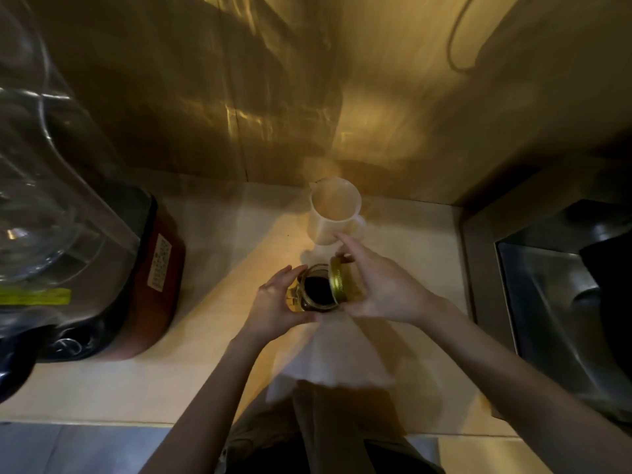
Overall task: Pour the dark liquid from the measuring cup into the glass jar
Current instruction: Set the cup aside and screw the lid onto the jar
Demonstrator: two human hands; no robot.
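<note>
Just in front of the measuring cup [333, 210], the jar [316, 290] is gripped by the left hand [277, 302] and its lid [338, 280] is held tilted by the right hand [379, 285], so dark liquid could be spilled if the jar is jolted.

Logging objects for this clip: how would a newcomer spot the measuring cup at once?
Start at the pale countertop between the red-based blender and the steel sink. The measuring cup stands upright near the back wall, beyond the glass jar. Unlike the dark-filled jar, it is white, spouted, has a handle and looks empty.
</note>
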